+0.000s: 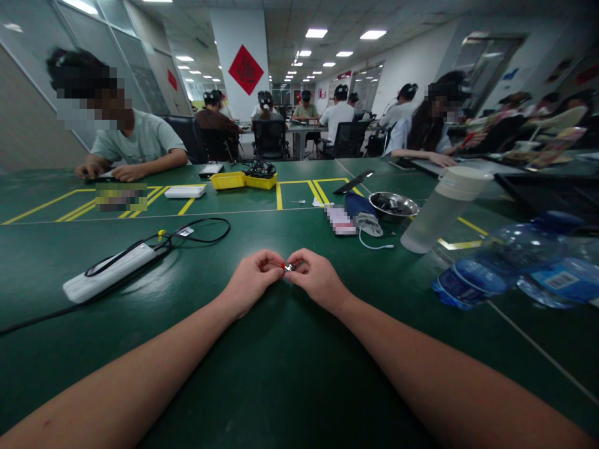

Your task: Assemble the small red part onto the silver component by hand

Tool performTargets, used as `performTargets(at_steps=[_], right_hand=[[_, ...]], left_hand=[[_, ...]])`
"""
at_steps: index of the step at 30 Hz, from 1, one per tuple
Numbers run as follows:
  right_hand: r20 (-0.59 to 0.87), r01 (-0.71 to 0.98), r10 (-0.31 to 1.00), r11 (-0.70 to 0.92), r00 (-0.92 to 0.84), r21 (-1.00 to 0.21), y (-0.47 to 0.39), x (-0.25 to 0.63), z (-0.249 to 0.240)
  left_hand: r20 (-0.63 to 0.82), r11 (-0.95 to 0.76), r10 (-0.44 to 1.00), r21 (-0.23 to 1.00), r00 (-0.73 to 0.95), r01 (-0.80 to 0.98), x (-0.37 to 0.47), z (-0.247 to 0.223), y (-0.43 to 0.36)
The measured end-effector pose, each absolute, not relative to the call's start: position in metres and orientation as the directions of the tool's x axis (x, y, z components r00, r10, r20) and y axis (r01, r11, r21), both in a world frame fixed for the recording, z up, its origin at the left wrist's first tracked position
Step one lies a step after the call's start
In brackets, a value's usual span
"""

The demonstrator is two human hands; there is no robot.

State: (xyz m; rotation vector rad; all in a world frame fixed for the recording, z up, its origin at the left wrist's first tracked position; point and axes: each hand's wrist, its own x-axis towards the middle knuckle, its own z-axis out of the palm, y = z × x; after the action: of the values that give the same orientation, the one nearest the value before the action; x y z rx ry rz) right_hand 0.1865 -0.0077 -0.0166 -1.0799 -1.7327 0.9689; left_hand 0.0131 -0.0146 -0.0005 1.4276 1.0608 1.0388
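Low over the green table (262, 386), my left hand (250, 280) and my right hand (322, 280) meet, thumbs and forefingers pinched. Between their fingertips is a small shiny metal piece (289, 267), with a bit of red showing at the left fingers. It is too small to name, and the fingertips partly cover it. Whether the red bit is part of the metal piece, I cannot tell.
To the left lies a white power strip (112, 271) with a black cable. Ahead are yellow bins (228, 181) and a metal bowl (407, 207). A frosted bottle (435, 215) and blue-labelled plastic bottles (472, 284) are at right. A person (135, 140) sits across the table.
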Motion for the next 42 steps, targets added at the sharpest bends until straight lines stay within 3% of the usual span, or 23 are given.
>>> performTargets(at_steps=[9,18,30,36,42], right_hand=[[0.24,0.272,0.941,0.302,-0.237,-0.914,-0.0055,0.1873,-0.0201],[0.258,0.121,0.93,0.297,-0.261,-0.947,-0.003,0.1877,-0.0209],[0.212,0.11,0.944,0.246,-0.254,-0.963,-0.0063,0.1873,-0.018],[0.216,0.201,0.949,0.264,-0.229,-0.943,-0.0063,0.1885,-0.0145],[0.211,0.118,0.944,0.247,-0.252,-0.962,-0.0057,0.1879,-0.0157]], left_hand=[[0.083,-0.11,0.97,0.988,0.23,0.105,0.0129,0.0026,-0.0153],[0.054,-0.071,0.96,0.996,0.276,0.051,0.0106,-0.0007,-0.0155],[0.043,-0.065,0.97,0.994,0.239,0.085,0.0122,0.0008,-0.0153],[-0.003,-0.022,0.969,0.995,0.248,0.095,0.0125,0.0013,-0.0168],[0.029,-0.05,0.974,0.995,0.225,0.087,0.0129,0.0036,-0.017]])
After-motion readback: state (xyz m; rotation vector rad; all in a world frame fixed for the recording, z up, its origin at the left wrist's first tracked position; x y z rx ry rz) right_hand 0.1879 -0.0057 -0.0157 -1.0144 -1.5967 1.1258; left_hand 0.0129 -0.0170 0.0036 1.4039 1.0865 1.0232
